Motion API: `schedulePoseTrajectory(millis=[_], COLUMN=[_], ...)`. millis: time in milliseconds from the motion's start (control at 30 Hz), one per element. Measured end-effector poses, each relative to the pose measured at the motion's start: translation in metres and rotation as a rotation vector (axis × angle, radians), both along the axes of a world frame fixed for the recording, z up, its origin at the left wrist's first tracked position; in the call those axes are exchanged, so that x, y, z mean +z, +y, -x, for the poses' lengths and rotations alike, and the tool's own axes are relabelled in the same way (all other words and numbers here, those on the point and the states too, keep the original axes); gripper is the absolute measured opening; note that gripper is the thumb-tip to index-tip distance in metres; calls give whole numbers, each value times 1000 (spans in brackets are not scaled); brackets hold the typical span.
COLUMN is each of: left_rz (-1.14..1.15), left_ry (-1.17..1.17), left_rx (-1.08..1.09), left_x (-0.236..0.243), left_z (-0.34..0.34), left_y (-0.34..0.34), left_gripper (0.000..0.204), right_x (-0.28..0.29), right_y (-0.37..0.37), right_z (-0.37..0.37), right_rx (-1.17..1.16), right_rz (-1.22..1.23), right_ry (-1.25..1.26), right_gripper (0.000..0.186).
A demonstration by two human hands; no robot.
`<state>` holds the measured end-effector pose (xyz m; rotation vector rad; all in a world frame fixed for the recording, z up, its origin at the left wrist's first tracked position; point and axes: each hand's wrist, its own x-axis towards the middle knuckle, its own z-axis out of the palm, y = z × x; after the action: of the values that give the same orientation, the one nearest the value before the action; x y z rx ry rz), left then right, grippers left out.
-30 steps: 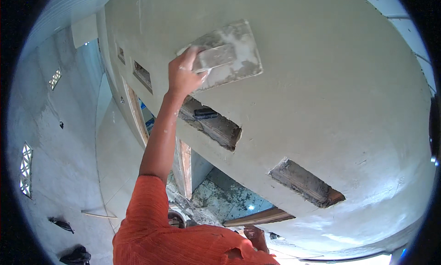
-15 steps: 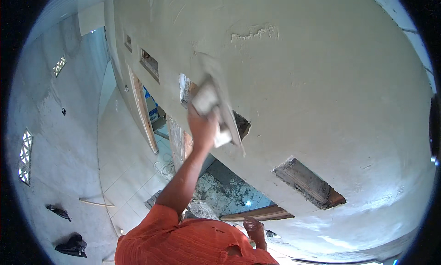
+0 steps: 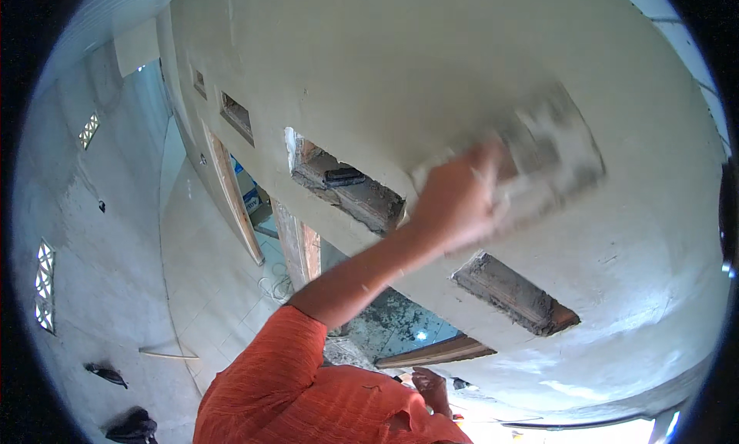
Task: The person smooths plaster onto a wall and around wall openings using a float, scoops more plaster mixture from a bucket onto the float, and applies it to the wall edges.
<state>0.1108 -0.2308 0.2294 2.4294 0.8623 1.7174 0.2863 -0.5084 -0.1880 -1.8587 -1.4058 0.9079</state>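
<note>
Head view. My right hand (image 3: 454, 201) is raised with its fingers wrapped tight round the handle of a plastering trowel (image 3: 539, 163), a flat rectangular blade coated in pale grey mortar. The trowel lies flat against the plastered wall (image 3: 431, 67), right of centre in the scene, and is blurred, so its edges cannot be read exactly. My forearm runs down and to the left into an orange ribbed sleeve (image 3: 262, 375).

My left hand (image 3: 431, 386) shows low down near the lower edge, just right of the orange shirt; it is small and partly hidden, and I cannot tell whether it is spread, closed or holding anything.

Recesses in the wall: a rectangular opening (image 3: 346, 186) just left of my right hand has raw brick and rough mortar sides, and a small dark object lies inside it. A second slot (image 3: 512, 290) below the trowel shows coarse grey-brown mortar. Two smaller openings (image 3: 235, 115) sit farther left along the wall.

The wall surface is smooth, damp-looking and cream-grey. Far below on the left are a pale tiled floor (image 3: 208, 290) and wooden door frames (image 3: 231, 186).
</note>
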Motion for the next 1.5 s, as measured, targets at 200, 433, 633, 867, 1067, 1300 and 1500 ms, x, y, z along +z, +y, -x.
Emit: schedulePoseTrajectory(millis=[200,433,633,867,1067,1300,1500], left_rz=[95,85,210,563,678,799,921], left_ry=[238,456,734,800,890,831,611], left_rx=[-750,-924,-1050,-1115,-1093,-1017,-1089], left_x=[-123,-231,-274,-322,-329,-372,-359], left_z=[-48,-109,-133,-154,-165,-174,-167], left_y=[-99,-121,-131,-169,-188,-196,-203], left_gripper=[51,48,47,50,48,51,49], right_x=[-35,-133,-199,-221,-177,22,57], right_y=[-20,-120,-253,-291,-242,-141,-70], right_z=[-12,-24,50,120,115,58,41], right_rx=[-88,-318,-786,-1117,-1215,-1034,-1037], right_rz=[-65,-256,84,223,96,-181,-485], right_ry=[-57,-149,181,413,304,197,233], right_gripper=[27,5,5,20,25,39,55])
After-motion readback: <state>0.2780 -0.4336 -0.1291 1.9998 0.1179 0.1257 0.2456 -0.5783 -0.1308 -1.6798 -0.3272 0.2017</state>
